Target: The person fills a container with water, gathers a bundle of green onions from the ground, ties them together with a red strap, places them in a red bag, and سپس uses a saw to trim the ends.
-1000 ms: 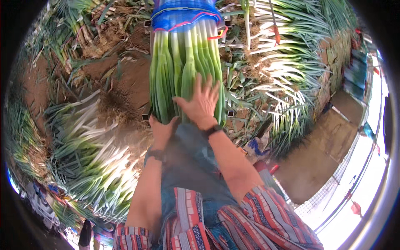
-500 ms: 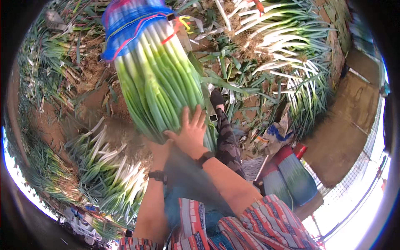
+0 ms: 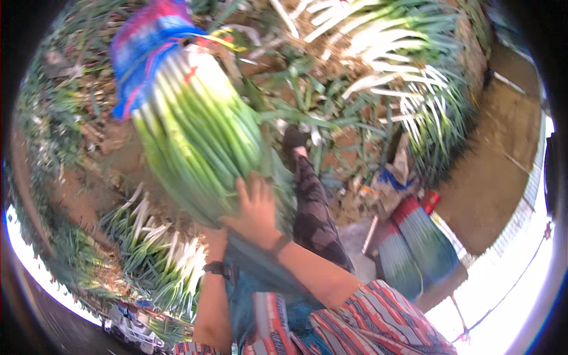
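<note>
A large bundle of green onions (image 3: pixel 198 133) lies slanting in front of me, white ends away and green leaves toward me. A blue and red mesh bag (image 3: pixel 142 59) covers its far end, with a pink and yellow cord around it. My right hand (image 3: pixel 258 210) rests on the near leaves with its fingers spread. Close beside it, my left hand (image 3: pixel 214 241) is at the leaf ends, its fingers hidden and blurred. Dark teal netting (image 3: pixel 251 260) hangs just under both hands, between my forearms.
Loose green onions (image 3: pixel 408 77) lie in a heap at the far right, and more onions (image 3: pixel 160 242) are at the near left. Filled mesh bags (image 3: pixel 417 245) lie at the right by a brown board (image 3: pixel 491 171). Leaf scraps cover the soil. A leg in patterned trousers (image 3: pixel 313 207) stands right of the bundle.
The bundle and its bag have shifted left and a little nearer in the view, and the surroundings have shifted too. My right hand has come slightly lower and left, still against the leaves.
</note>
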`<control>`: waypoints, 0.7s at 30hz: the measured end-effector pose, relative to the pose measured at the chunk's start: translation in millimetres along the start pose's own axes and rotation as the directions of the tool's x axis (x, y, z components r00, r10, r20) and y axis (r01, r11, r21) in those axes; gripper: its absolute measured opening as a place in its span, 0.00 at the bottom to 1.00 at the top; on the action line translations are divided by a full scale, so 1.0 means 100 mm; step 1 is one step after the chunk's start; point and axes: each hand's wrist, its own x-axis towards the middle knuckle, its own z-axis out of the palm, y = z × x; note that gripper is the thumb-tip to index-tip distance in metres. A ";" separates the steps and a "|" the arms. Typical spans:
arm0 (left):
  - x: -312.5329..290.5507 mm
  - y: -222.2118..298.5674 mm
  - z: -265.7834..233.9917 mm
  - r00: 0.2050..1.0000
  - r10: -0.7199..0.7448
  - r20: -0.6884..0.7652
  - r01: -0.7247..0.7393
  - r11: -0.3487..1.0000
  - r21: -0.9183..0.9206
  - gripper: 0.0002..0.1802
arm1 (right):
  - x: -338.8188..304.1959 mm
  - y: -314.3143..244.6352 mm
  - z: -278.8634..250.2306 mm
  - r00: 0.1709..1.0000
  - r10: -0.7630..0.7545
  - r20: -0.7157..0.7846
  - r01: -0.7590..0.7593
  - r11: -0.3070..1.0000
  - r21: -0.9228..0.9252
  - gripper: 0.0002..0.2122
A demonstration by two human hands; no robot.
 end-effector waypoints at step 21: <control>0.41 -0.90 0.14 0.987 -0.034 0.158 0.070 0.971 -0.230 0.68 | 0.02 0.16 0.24 0.995 -0.047 -0.087 0.044 0.998 -0.040 0.49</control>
